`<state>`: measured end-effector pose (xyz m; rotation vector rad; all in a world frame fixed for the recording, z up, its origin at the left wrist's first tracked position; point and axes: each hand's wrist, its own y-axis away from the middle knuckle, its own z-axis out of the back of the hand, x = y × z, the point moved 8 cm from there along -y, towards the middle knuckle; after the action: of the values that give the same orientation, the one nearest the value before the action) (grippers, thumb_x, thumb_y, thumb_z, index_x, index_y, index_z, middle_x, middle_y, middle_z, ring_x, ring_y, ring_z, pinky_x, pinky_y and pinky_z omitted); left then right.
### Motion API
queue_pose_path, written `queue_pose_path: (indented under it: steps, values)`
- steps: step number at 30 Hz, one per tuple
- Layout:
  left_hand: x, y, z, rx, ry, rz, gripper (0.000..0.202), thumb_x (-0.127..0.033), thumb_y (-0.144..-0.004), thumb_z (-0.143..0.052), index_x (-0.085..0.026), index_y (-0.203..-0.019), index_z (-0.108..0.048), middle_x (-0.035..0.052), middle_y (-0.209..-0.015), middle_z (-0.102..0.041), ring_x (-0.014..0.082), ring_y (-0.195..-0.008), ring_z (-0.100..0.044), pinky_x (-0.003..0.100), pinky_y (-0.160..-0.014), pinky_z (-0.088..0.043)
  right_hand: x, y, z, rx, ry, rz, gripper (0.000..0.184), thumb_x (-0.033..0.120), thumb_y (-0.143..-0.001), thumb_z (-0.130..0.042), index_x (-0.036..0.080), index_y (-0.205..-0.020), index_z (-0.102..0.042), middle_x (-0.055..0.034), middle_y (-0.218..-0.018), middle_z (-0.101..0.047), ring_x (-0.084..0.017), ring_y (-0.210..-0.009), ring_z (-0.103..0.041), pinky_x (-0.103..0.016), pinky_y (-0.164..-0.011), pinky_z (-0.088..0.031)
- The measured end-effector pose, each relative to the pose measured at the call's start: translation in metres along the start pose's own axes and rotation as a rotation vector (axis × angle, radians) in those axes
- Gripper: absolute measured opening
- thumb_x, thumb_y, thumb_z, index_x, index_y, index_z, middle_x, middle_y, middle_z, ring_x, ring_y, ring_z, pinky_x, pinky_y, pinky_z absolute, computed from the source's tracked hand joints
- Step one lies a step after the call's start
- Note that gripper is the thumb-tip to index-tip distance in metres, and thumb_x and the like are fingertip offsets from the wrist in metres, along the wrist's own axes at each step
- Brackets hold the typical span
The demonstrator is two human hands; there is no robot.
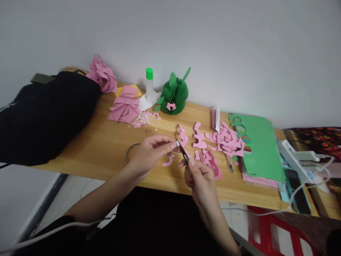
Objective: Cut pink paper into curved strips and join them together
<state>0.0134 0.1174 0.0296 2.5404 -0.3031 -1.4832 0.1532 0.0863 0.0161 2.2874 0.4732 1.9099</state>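
A small white piece (178, 143) was pinched by the left hand (149, 153), while what looked like dark tweezers (183, 153) were gripped by the right hand (200, 177), their tips held at the piece, apparently for finer control. Pink cutouts (199, 143) were spread just beyond both hands, presumably for easy reach. White marks (5, 107) on black fabric (61, 110), left of the left hand, could not be read.

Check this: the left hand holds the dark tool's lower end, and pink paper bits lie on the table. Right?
Not quite: the right hand holds the lower end of the dark tool, as the head view shows. Pink paper bits do lie on the table.
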Motion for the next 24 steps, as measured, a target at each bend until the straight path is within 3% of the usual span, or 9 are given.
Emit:
queue_pose_path:
  steps: [24]
  values:
    - [0.0018,0.0020,0.0036,-0.064,0.023,-0.029,0.011,-0.022,-0.062,-0.077,-0.016,-0.068,-0.070,0.0013,-0.067,-0.072,0.0094,-0.053,-0.059,0.021,-0.052,-0.048,-0.0015,0.0024,0.0000,0.006,0.012,0.015,0.044,0.058,-0.081,-0.065,0.017,-0.067,-0.068,0.0091,-0.045,-0.025,-0.003,-0.038,-0.017,-0.019,-0.037,-0.012]
